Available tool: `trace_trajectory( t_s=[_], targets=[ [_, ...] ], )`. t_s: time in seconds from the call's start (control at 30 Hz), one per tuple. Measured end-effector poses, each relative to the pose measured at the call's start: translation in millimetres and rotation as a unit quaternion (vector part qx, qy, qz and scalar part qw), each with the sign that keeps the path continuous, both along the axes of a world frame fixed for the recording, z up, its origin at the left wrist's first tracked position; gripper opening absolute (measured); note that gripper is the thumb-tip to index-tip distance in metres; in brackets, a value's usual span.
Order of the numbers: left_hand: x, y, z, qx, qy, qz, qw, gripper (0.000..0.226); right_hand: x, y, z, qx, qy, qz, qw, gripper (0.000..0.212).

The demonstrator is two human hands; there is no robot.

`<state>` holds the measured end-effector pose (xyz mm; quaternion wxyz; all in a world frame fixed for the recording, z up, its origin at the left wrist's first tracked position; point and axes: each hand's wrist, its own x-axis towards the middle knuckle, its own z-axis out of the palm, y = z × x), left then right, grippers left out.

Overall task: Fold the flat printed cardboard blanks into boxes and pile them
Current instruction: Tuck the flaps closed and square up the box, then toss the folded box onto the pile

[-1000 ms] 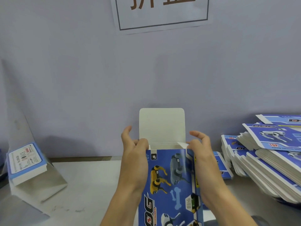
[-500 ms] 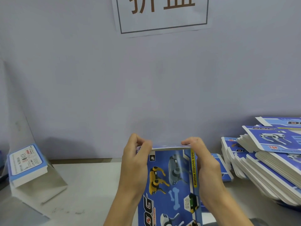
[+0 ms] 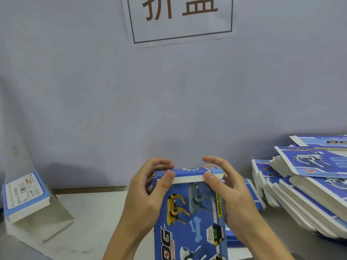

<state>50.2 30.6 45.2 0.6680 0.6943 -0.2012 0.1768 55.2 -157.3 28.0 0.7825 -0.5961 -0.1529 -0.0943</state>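
Both my hands [image 3: 148,192] [image 3: 225,192] pinch the box [image 3: 189,212] lid; uneven thumb pressure could crease its tuck flap instead of seating it.

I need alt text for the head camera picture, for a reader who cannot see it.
Two hands, left hand and right hand, hold an upright blue printed box, thumbs pressing its top flap down. Stacks of flat blanks lie at right; a paper sign hangs on the wall.

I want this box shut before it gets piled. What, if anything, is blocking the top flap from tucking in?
Nothing visible blocks it. The top flap lies folded over the blue dog box, its white tuck edge showing at the front. The left hand and right hand grip the corners, thumbs on that edge.
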Motion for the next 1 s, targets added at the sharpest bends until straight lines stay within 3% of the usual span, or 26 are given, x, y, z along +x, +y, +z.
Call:
trace_trajectory(
  t_s=[0.07, 0.17, 0.33, 0.43, 0.53, 0.63, 0.7, 0.9, 1.0],
  targets=[
    [0.1, -2.3, -0.5, 0.021, -0.032, 0.020, 0.999, 0.027, 1.0, -1.4, -0.7, 0.011, -0.011, -0.004, 1.000, 0.043],
    [0.1, -9.1, -0.3, 0.024, -0.052, 0.035, 0.998, 0.033, 3.1, -1.8, -2.0, 0.016, -0.028, -0.022, 0.999, 0.036],
    [-0.3, -18.9, 2.1, -0.017, 0.032, -0.023, 0.999, 0.053, 4.3, -3.3, 2.0, 0.026, -0.035, -0.096, 0.994, 0.042],
    [0.7, -13.8, -0.1, 0.057, 0.082, -0.038, 0.994, 0.073, 4.5, -9.2, 6.1, 0.104, -0.027, -0.150, 0.983, 0.063],
    [-0.5, -4.6, -1.8, 0.146, 0.174, -0.125, 0.966, 0.081, 4.3, -18.5, 8.7, 0.222, 0.012, -0.159, 0.962, 0.081],
    [-2.2, 1.0, -5.5, 0.190, 0.213, -0.165, 0.944, 0.089, 0.8, -25.0, 9.7, 0.303, 0.021, -0.122, 0.945, 0.057],
    [-1.1, 5.9, -5.9, 0.190, 0.215, -0.157, 0.945, 0.090, -1.1, -27.0, 9.4, 0.343, 0.029, -0.088, 0.935, 0.051],
    [-1.9, 27.7, -4.8, 0.041, 0.156, -0.182, 0.970, 0.073, 5.8, -35.1, -3.7, 0.372, 0.077, -0.073, 0.922, 0.052],
    [2.9, 27.3, 2.5, -0.191, 0.068, -0.116, 0.972, 0.089, 9.4, -33.5, -10.3, 0.282, 0.105, -0.119, 0.946, 0.039]
  ],
)
